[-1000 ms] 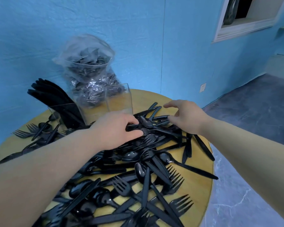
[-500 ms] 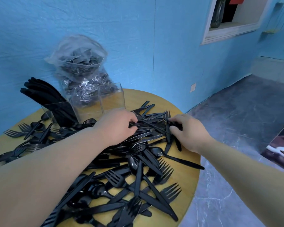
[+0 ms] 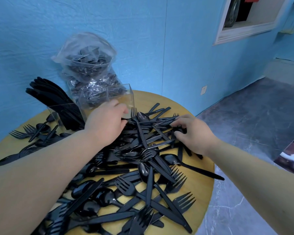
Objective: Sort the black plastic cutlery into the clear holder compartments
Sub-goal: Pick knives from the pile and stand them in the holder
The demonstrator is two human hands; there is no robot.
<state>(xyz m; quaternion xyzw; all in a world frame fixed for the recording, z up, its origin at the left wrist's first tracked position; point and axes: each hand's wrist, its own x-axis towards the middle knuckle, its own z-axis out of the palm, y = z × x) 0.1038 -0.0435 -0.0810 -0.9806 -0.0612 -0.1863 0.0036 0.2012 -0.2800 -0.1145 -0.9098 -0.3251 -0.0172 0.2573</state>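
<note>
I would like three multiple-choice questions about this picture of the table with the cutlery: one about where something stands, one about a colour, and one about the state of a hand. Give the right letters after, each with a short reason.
1. Where does the plastic bag stand?
A. behind the clear holder, at the wall
B. on the floor
C. at the near edge of the table

2. What colour is the wall?
A. white
B. blue
C. green

3. What is the right hand doing?
A. lying flat on bare table
B. hanging off the table, apart from everything
C. fingers curled on pieces of the cutlery pile

Answers: 1 A, the bag rises behind the holder's clear walls against the wall. 2 B, the whole wall is blue. 3 C, the fingertips bend down onto black pieces at the pile's far right side.
</note>
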